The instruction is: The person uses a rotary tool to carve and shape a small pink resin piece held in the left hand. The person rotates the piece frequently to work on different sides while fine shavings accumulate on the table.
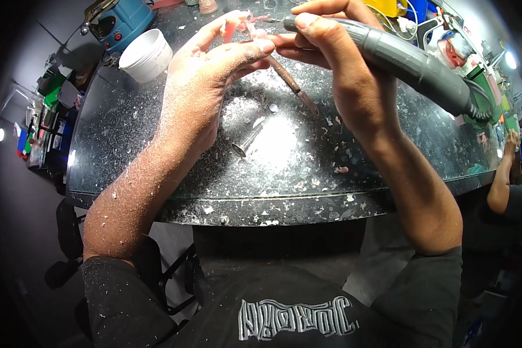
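Upper centre of frame: left hand (206, 87) pinches a small pink piece (238, 26); right hand (336, 55) grips a grey rotary handpiece (406, 58) beside it. Below, on the dust-strewn dark table (127, 145): metal pin (246, 142), brown rod (293, 87). Upper left: white tub (148, 55), contents not visible; blue machine (119, 23).

A black short-sleeved T-shirt (284, 301) fills the lower frame, flecked with pale dust, with a white outlined print at bottom centre. Both forearms are bare and speckled with whitish dust and chips, thickest on the left hand (206, 87).
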`<state>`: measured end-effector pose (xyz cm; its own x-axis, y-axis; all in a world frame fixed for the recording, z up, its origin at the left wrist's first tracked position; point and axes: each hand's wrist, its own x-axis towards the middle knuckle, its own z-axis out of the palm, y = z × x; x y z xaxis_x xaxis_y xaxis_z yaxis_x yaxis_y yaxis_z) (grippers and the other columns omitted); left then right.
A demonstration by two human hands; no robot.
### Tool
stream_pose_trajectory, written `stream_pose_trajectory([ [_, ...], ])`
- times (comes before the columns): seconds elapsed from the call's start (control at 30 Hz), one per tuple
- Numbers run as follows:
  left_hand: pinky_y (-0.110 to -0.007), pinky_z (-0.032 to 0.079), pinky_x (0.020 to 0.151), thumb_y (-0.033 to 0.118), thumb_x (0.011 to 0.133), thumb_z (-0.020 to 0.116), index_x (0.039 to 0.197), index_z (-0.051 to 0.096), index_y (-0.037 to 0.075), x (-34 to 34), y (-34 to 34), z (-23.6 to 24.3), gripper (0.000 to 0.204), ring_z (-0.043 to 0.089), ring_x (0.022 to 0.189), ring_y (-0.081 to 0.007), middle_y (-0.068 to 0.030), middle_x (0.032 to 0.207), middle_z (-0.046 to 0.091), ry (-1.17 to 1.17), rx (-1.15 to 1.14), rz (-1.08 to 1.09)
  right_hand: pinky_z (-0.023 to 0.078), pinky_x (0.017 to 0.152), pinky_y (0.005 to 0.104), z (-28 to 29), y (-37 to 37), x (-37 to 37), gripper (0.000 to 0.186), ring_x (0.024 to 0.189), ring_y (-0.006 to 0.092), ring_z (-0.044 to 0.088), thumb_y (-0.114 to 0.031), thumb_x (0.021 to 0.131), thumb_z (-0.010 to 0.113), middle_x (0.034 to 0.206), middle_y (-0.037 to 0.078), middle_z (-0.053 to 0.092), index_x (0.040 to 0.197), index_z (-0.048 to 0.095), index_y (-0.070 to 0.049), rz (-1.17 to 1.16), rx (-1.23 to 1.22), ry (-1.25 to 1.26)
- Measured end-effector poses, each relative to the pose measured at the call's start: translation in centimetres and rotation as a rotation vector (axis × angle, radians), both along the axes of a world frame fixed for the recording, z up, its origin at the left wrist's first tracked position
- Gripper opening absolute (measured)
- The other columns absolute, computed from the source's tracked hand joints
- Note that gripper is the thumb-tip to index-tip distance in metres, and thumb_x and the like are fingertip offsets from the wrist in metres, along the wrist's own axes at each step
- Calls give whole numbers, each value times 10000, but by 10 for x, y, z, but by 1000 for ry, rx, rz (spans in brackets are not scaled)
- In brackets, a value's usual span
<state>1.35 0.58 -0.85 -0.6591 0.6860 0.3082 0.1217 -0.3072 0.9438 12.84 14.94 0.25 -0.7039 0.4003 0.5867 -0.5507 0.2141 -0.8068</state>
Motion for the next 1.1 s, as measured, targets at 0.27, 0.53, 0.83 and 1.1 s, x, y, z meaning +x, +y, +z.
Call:
stream_pose_trajectory([
  [0.27, -305, 562, 945, 152, 921, 775, 1308, 558, -56, -11, -7, 5, 491, 708, 1057, -165, -153, 1118, 733, 165, -154, -8, 579, 866, 274, -4, 12, -6, 239, 945, 146, 692, -101, 1018, 611, 1049, 137, 694, 1210, 581, 37, -71, 120, 163],
  [0.53, -277, 532, 1006, 110, 969, 715, 1171, 685, -14, -9, -8, 13, 239, 693, 1094, -150, -107, 1122, 735, 311, -81, 39, 528, 776, 243, 0, 24, -2, 319, 869, 117, 661, -190, 964, 674, 1007, 114, 725, 1175, 674, 49, -100, 246, 169],
  [0.83, -283, 526, 1010, 175, 976, 728, 1150, 707, -2, -18, -10, 10, 249, 698, 1059, -144, -105, 1110, 746, 336, -44, 53, 554, 846, 272, 9, 20, 8, 244, 885, 157, 716, -131, 955, 649, 995, 128, 736, 1104, 717, 49, -140, 418, 64],
  [1.1, -301, 473, 990, 244, 980, 680, 1199, 721, 19, -16, -8, 10, 316, 677, 1075, -154, -101, 1137, 743, 368, -41, 48, 549, 815, 268, -7, 23, 0, 235, 911, 122, 680, -84, 950, 679, 1013, 123, 733, 1137, 673, 57, 15, 234, 110],
])
